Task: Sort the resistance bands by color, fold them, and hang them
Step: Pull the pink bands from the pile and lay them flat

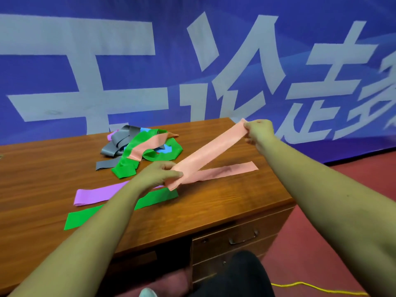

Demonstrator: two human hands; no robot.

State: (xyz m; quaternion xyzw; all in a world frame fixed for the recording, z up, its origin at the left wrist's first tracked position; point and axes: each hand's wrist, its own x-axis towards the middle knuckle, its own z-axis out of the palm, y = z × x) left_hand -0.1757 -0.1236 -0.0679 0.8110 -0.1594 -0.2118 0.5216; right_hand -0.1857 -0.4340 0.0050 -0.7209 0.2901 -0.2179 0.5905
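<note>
1. Slippage: your left hand (pixel 157 173) and right hand (pixel 259 131) each pinch an end of the salmon band (pixel 211 153), taut above the tabletop (pixel 214 206) toward 1 o'clock; losing either end snaps it back.
2. Lowering it may shift the flat band (pixel 227 170) beneath.

Wooden desk (pixel 214 213) with drawer handle (pixel 243 237); blue banner (pixel 128 67) behind; yellow cord (pixel 317 287) on floor.

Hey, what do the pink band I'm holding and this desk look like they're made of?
The held pink band: thin, flexible sheet, likely latex or similar rubber, matte; it spans flat and slightly creased between the left hand and right hand. The desk: brown wood grain with a soft sheen; veneer or laminate, cannot tell which.
</note>
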